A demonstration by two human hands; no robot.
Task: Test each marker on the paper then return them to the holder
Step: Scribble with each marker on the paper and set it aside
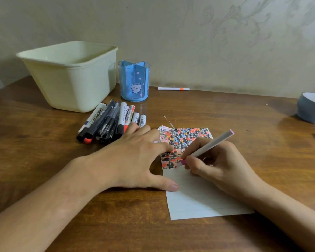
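The right hand (220, 160) pinches a pink-tipped marker (209, 146), tip on the paper (198, 193). The left hand (135, 159) lies spread, pressing the paper's left edge.

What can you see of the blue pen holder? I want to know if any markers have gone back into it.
The blue pen holder is a round, clear-walled plastic cup with blue inner dividers splitting it into compartments and a small white cartoon cat printed on the front. It stands upright on the wooden table, near the wall, close beside the cream tub. No markers show inside it, and neither hand touches it.
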